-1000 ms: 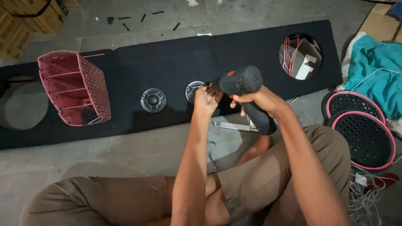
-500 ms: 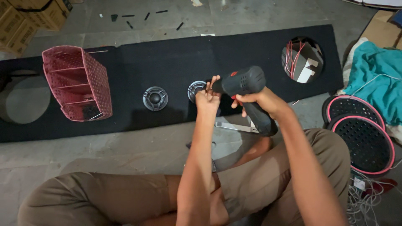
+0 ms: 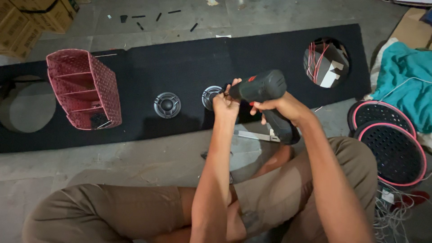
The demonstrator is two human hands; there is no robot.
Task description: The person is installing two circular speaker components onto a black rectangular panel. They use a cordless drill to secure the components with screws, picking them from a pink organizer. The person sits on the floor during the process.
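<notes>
We note the dark grey cordless drill with red trim (image 3: 265, 92) lying roughly level, long axis left to right, nose pointing left over the black carpeted board (image 3: 189, 58). Our right hand (image 3: 281, 105) is wrapped closed around its grip. Our left hand (image 3: 225, 103) is nearer the nose, fingers pinched at the tip; the small round silver speaker (image 3: 210, 95) sits just beneath.
</notes>
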